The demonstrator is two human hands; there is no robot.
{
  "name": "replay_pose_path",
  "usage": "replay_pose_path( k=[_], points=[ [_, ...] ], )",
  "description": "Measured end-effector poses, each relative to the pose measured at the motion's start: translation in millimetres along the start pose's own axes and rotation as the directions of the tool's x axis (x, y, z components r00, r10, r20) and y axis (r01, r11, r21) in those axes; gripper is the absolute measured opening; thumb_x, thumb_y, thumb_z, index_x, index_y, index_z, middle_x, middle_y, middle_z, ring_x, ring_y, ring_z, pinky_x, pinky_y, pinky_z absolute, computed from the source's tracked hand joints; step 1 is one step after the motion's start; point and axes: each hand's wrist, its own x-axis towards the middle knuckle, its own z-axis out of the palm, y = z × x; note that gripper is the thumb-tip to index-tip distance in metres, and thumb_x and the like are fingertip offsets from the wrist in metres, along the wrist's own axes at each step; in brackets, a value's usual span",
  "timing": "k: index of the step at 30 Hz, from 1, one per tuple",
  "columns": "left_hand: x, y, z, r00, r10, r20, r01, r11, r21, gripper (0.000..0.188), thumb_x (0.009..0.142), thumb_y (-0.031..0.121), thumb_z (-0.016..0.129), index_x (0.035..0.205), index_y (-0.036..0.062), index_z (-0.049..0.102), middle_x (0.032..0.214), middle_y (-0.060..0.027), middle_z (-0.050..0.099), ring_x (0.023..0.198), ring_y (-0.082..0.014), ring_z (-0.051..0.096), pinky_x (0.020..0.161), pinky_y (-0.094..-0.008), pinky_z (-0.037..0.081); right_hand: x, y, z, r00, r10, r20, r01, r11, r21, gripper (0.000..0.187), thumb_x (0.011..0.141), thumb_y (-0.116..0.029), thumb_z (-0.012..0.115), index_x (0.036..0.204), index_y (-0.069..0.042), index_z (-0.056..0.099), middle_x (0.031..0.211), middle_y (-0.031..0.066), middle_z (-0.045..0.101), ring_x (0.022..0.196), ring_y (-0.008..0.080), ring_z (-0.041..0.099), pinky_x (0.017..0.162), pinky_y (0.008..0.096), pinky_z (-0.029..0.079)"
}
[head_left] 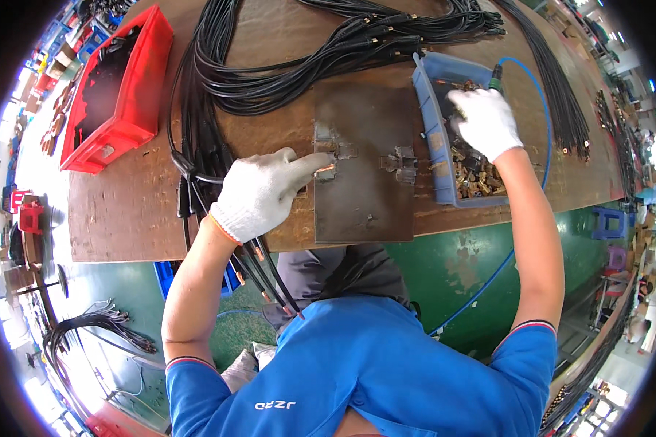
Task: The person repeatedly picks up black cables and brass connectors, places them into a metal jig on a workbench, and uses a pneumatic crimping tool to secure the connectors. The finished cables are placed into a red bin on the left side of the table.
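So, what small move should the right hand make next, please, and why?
Probably pick one brass piece from the blue bin: the right hand is already at the bin, while the left hand is at a copper tip on the dark plate.

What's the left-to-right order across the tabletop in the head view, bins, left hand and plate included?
Red bin → left gloved hand, its fingertips over the plate's left edge → dark flat plate → blue bin → right-hand bundle of black cables.
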Motion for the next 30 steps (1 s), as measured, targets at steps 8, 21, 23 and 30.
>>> replay_pose_path(
  k=[8, 21, 23, 30],
  points=[
    [1, -4, -3, 0.996, -0.049, -0.075, 0.041, 0.994, -0.1, 0.052, 0.089, -0.001, 0.068, 0.137, 0.0189, 0.073, 0.086, -0.014, 0.066, 0.08, -0.0367, 0.071, 0.071, -0.0452, 0.057, -30, -100, -37, 0.922, 0.29, 0.257, 0.037, -0.727, 0.686, 0.023, 0.096, 0.003, 0.064, 0.116, -0.002, 0.073, 0.109, 0.0169, 0.078, 0.08, 0.0206, 0.072, 0.069, 0.0328, 0.059],
    [1, -3, -3, 0.974, -0.045, -0.221, 0.016, 0.991, -0.132, 0.045, 0.091, 0.001, 0.071, 0.134, 0.0171, 0.075, 0.086, -0.0148, 0.065, 0.077, -0.0367, 0.069, 0.069, -0.0444, 0.055, -6, -198, 6, 0.954, 0.072, 0.289, -0.03, -0.942, 0.334, 0.02, 0.104, -0.007, 0.069, 0.122, -0.001, 0.073, 0.115, 0.0149, 0.078, 0.098, 0.0264, 0.077, 0.089, 0.0414, 0.065],
    [1, -2, -3, 0.976, -0.057, -0.212, 0.029, 0.991, -0.132, 0.045, 0.091, 0.002, 0.072, 0.134, 0.0175, 0.075, 0.085, -0.0143, 0.065, 0.076, -0.0364, 0.069, 0.069, -0.0445, 0.055, -4, -204, 4, 0.948, 0.086, 0.308, -0.02, -0.945, 0.327, 0.021, 0.103, -0.006, 0.069, 0.123, 0.001, 0.073, 0.113, 0.0154, 0.078, 0.098, 0.0283, 0.078, 0.092, 0.0433, 0.065],
    [1, -4, -1, 0.974, -0.048, -0.223, 0.024, 0.994, -0.11, 0.046, 0.091, 0.003, 0.073, 0.134, 0.0193, 0.075, 0.085, -0.0133, 0.065, 0.076, -0.0356, 0.069, 0.069, -0.045, 0.055, -3, -208, 6, 0.959, 0.051, 0.277, -0.039, -0.951, 0.308, 0.024, 0.103, -0.006, 0.069, 0.126, 0.003, 0.071, 0.115, 0.0169, 0.078, 0.101, 0.032, 0.078, 0.094, 0.0472, 0.065]
  ],
)
